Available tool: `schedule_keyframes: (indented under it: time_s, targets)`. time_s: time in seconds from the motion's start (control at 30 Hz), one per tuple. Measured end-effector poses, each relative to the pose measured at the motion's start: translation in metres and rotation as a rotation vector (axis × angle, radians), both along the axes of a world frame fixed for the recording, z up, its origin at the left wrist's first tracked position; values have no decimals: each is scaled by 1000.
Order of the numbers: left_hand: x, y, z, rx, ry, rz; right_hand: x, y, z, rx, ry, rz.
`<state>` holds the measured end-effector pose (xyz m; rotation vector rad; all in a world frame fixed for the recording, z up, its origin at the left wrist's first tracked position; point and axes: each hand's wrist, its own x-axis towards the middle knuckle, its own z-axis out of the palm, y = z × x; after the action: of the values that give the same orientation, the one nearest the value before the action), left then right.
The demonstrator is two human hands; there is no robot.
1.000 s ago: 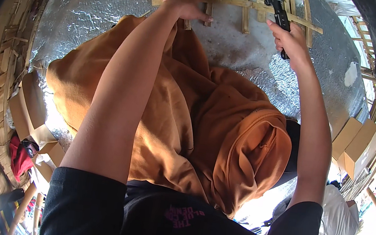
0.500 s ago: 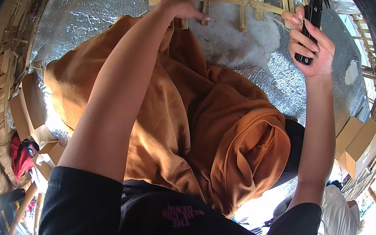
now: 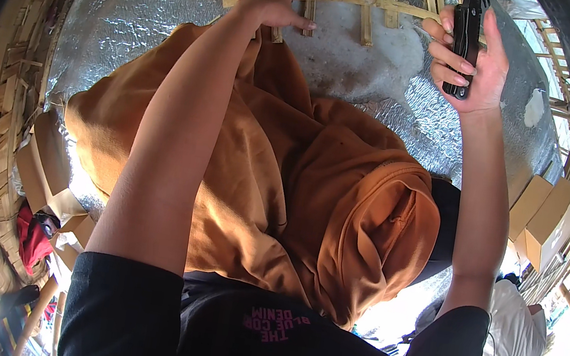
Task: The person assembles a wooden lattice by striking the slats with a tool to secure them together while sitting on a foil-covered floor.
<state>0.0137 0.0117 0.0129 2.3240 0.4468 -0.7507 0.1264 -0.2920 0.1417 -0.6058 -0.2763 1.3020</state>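
Observation:
With its fingers spread, my left hand point(image 3: 272, 3) lies over the left part of a lattice of pale bamboo strips point(image 3: 364, 1), its thumb against one upright strip. My right hand point(image 3: 478, 70) is closed round a black folding tool point(image 3: 465, 47) with rivets on its long handle. The tool stands nearly upright by the lattice's right end; its upper end reaches the picture's top edge, so its exact kind is unclear. Below the lattice, an orange-brown cloth garment point(image 3: 259, 152) lies bunched across my lap.
Shiny silver foil sheeting point(image 3: 149, 6) covers the surface under the lattice, with a whitish patch point(image 3: 360, 61) on it. Open cardboard boxes stand at the left point(image 3: 47, 163) and right point(image 3: 541, 221). A person in a white shirt point(image 3: 514, 334) is at the lower right. Woven bamboo walls point(image 3: 2, 116) curve around.
My right thumb has lifted off the black tool and now points up beside it. The tool has shifted slightly left in my hand. My left hand stays nearly still on the lattice.

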Motion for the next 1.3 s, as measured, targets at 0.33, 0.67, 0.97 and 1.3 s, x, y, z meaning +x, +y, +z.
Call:
schedule_keyframes:
  time_s: [0.33, 0.67, 0.97, 1.3]
  targets:
    - [-3, -3, -3, 201, -22, -19, -4, 5, -1, -53, -4, -3]
    - [-3, -6, -6, 327, -40, -36, -4, 6, -6, -106, -36, -49]
    - [-4, -3, -11, 367, -53, -36, -2, 10, -11, -59, 88, 5]
    - [-3, -6, 3, 353, -36, -39, -1, 11, -12, 33, 128, 33]
